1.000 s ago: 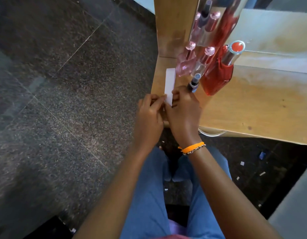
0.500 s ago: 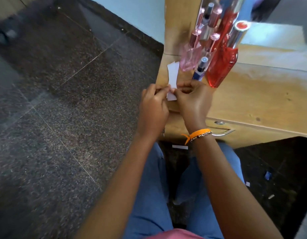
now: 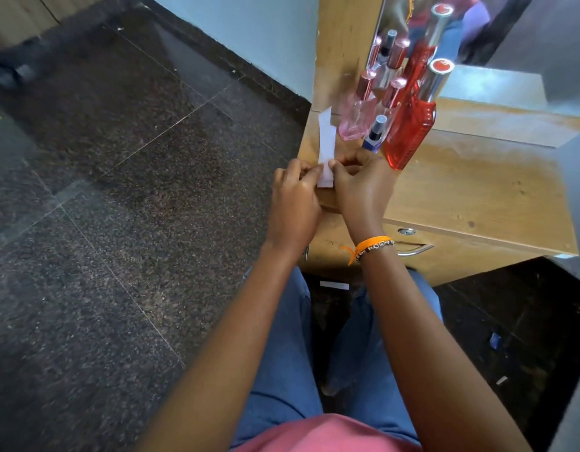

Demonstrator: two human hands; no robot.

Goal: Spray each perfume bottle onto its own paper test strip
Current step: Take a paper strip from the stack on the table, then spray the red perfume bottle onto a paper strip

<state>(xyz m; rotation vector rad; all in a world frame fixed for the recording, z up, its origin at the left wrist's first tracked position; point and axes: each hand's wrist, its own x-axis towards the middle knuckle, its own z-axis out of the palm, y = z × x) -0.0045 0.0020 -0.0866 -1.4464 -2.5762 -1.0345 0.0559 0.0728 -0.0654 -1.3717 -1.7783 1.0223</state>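
Note:
A white paper strip [image 3: 326, 138] stands above the left end of the wooden dresser top [image 3: 477, 187]. My left hand [image 3: 293, 200] and my right hand [image 3: 360, 184] both pinch its lower end between thumb and fingers. Just behind it stand a pink perfume bottle [image 3: 355, 120], a second pink-capped bottle [image 3: 391, 102], a small blue bottle [image 3: 373, 133] and a tall red bottle [image 3: 411, 132] with a silver cap. The blue bottle's base is hidden behind my right hand.
A mirror [image 3: 445, 27] behind the bottles repeats them. The dresser drawer has a metal handle [image 3: 412, 251] and a lock. One paper strip [image 3: 334, 284] lies on the dark floor between my legs, with small scraps to the right.
The view has tilted upward, showing more wall and mirror. The paper now shows as one longer strip. Both hands remain pinched on its lower end, in much the same place before the bottles.

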